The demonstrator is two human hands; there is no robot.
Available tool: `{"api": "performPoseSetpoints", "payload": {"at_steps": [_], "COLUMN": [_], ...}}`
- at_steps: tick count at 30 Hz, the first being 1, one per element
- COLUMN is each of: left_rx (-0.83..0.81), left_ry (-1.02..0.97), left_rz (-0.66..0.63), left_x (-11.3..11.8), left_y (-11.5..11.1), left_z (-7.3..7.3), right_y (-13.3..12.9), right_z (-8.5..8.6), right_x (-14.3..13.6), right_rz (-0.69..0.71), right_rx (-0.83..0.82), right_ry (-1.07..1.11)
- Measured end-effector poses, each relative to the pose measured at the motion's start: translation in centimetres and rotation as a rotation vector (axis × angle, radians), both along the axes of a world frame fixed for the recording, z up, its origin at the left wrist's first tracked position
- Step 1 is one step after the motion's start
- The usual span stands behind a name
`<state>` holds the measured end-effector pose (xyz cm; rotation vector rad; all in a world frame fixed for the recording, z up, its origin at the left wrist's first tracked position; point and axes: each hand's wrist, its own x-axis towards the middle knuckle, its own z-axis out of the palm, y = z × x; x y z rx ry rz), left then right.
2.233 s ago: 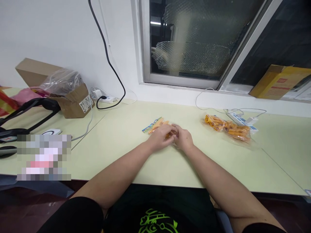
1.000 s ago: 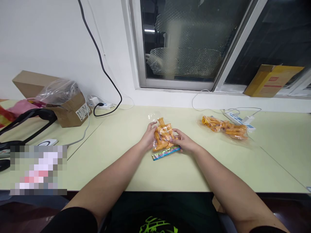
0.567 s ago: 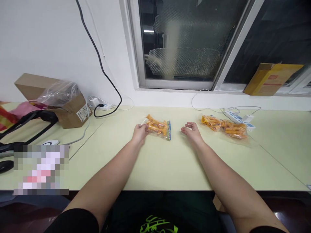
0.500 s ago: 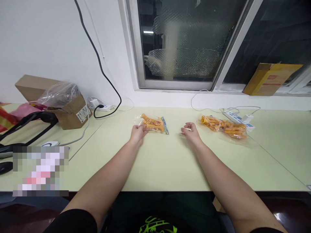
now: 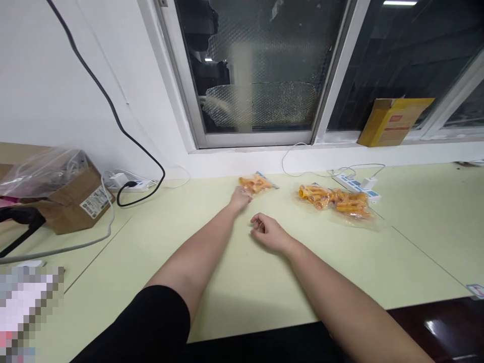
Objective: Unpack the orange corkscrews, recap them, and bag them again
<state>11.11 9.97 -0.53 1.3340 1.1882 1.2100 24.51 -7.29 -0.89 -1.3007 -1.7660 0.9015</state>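
Observation:
My left hand (image 5: 241,198) grips the near left corner of a clear plastic bag (image 5: 258,183) that holds orange-yellow pieces, their kind too small to make out. A blue printed strip shows along the bag's far right edge. Nearer to me, my right hand (image 5: 269,231) hovers over the table with its fingers curved and apart, nothing between them. Right of both hands lie more clear bags of the same orange pieces: one bag (image 5: 316,195) on the left, with another bag (image 5: 353,204) against it.
The pale green table (image 5: 242,282) runs along the wall under a window. A white power strip (image 5: 357,187) with a charger sits behind the right-hand bags. On the left are an opened cardboard box (image 5: 75,201), a black cable (image 5: 109,101) and another power strip (image 5: 140,185). A yellow carton (image 5: 395,121) stands on the sill.
My left hand has carried its bag rightward and back, toward the other bags, turning it. My right hand has come nearer to me and left. The head view has swung right.

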Motion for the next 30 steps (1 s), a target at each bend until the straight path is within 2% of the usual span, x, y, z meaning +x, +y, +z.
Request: {"api": "performPoseSetpoints", "payload": {"at_steps": [3, 5, 7, 10, 14, 16, 19, 23, 27, 30], "left_rx": [0.009, 0.038, 0.088, 0.188, 0.281, 0.348, 0.317, 0.254, 0.2, 0.177], "left_ry": [0.229, 0.379, 0.524, 0.703, 0.857, 1.069, 1.182, 1.254, 1.324, 1.364], "left_rz": [-0.304, -0.428, -0.49, -0.523, -0.468, -0.363, -0.268, -0.174, -0.087, -0.043], "left_x": [2.3, 2.0, 0.4, -3.7, -10.7, -14.3, -19.3, -24.6, -28.6, -30.9], "left_y": [-0.1, -0.4, -1.2, -3.4, -7.2, -9.3, -12.8, -18.7, -24.5, -27.8], "left_z": [0.5, 0.9, 1.1, 1.1, 0.7, 0.4, 0.1, 0.2, 0.5, 0.2], "right_y": [-0.3, -0.3, -0.3, -0.2, 0.0, 0.2, 0.4, -0.4, -4.0, -8.5], "right_z": [0.2, 0.4, 0.6, 0.6, 0.0, -0.4, -0.9, -1.6, -2.3, -2.9], "right_x": [0.3, 0.6, 0.9, 1.3, 1.7, 2.1, 3.0, 5.0, 7.4, 9.0], "right_rz": [0.045, 0.076, 0.099, 0.127, 0.114, 0.097, 0.054, -0.106, -0.137, -0.214], "right_rx": [0.006, 0.005, 0.002, -0.043, -0.082, -0.075, -0.043, 0.101, 0.246, 0.199], "right_ry": [-0.042, -0.07, -0.083, -0.076, -0.035, -0.011, -0.015, -0.119, -0.369, -0.632]}}
